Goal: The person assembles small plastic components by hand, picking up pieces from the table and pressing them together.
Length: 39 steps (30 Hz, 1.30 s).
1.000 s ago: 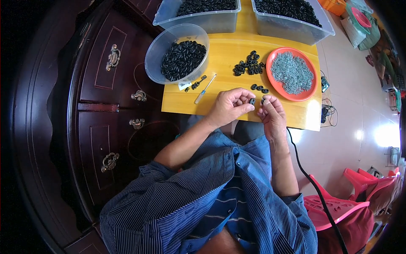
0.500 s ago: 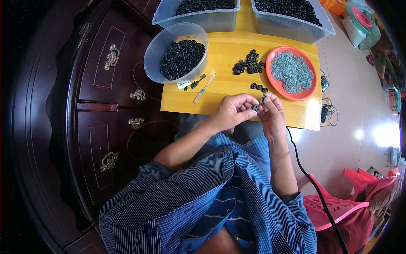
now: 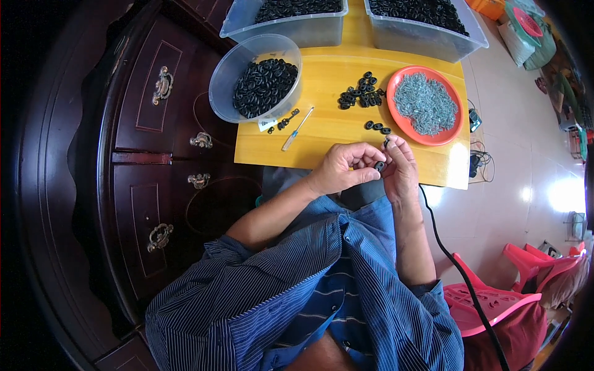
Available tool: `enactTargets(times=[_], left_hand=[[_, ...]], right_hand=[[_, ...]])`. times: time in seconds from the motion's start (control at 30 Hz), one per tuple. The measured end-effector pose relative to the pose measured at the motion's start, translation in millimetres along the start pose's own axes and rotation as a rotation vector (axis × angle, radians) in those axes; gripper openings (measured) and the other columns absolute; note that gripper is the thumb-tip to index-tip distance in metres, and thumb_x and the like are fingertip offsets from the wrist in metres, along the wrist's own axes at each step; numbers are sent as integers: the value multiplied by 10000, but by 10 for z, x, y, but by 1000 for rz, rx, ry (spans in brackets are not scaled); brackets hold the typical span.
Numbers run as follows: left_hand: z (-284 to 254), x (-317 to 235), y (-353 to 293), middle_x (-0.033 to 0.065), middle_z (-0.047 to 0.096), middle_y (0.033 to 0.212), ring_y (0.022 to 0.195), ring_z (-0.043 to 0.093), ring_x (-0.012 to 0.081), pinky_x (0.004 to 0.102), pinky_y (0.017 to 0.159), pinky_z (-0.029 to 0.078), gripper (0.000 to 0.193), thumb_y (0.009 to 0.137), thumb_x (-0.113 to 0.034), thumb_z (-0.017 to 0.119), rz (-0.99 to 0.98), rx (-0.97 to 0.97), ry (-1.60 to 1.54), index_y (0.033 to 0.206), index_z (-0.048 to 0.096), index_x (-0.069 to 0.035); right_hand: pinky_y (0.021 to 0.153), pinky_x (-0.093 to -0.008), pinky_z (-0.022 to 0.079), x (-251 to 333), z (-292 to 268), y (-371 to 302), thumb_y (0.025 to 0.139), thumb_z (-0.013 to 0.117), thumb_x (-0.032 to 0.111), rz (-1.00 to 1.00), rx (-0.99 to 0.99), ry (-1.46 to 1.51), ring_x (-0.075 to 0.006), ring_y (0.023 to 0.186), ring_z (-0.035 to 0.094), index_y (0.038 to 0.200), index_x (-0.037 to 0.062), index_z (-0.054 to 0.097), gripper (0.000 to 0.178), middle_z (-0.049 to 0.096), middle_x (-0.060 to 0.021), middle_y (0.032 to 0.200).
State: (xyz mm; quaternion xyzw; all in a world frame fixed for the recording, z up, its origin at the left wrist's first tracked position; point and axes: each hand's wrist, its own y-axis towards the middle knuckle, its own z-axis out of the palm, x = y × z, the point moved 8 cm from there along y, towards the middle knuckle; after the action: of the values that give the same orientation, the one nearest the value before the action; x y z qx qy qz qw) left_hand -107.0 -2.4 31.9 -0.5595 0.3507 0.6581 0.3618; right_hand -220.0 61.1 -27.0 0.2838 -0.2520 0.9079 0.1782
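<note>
My left hand (image 3: 344, 168) pinches a small black oval piece with holes (image 3: 378, 166) between thumb and fingertips. Close beside it, my right hand (image 3: 402, 170) has its thumb and forefinger closed on another small dark piece (image 3: 387, 143), partly hidden by the fingers. Both hands meet over the table's front edge. Just beyond them lies a short row of black oval pieces (image 3: 377, 127), and farther back a loose cluster of the same kind (image 3: 361, 96). An orange-red plate (image 3: 458, 117) heaped with small silvery screws stands to the right of these.
A round clear tub (image 3: 221, 96) of black pieces stands at the table's left. A screwdriver (image 3: 297, 130) and several black pieces (image 3: 284, 120) lie near it. Two clear bins (image 3: 297, 34) of black pieces fill the back. Dark drawers (image 3: 148, 99) flank the left; a black cable (image 3: 455, 263) hangs right.
The black piece in my left hand has turned and shifted slightly right and down, closer to my right hand. My right hand stays almost still.
</note>
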Motion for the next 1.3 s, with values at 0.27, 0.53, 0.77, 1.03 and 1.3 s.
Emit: enactTargets(times=[0.27,0.53,0.77,1.03,1.3], left_hand=[[205,230,-43,-32,627,876,756,569,25,193,684,479,264,863,-32,750,-123,150,214,1110,665,-2],[284,384,-72,-18,642,753,691,587,45,231,638,497,194,829,-70,771,-191,59,63,983,683,9],[286,235,-59,10,653,745,711,617,54,231,637,512,109,885,-49,742,-56,7,231,955,681,7],[322,161,-71,-6,637,776,705,591,39,235,626,492,122,882,5,713,9,-146,197,989,653,-5],[337,49,-59,-2,596,745,641,559,53,232,607,466,232,832,47,718,96,-48,349,1042,658,-29]], right_hand=[[684,-203,506,33,15,-7,980,622,87,18,14,-27,-87,747,601,1123,57,627,146,649,-20,915],[661,-200,517,4,2,-17,992,607,107,38,-3,-38,-82,745,605,1145,64,614,158,641,-17,919],[656,-203,518,-30,21,-9,996,615,140,61,6,22,-82,740,603,1149,75,614,166,639,-12,921],[632,-199,506,-18,-17,39,995,617,162,45,6,34,-79,742,581,1157,85,608,179,629,-1,923],[645,-209,517,-21,-40,44,992,619,174,61,-11,47,-76,735,577,1145,95,608,173,621,9,919]])
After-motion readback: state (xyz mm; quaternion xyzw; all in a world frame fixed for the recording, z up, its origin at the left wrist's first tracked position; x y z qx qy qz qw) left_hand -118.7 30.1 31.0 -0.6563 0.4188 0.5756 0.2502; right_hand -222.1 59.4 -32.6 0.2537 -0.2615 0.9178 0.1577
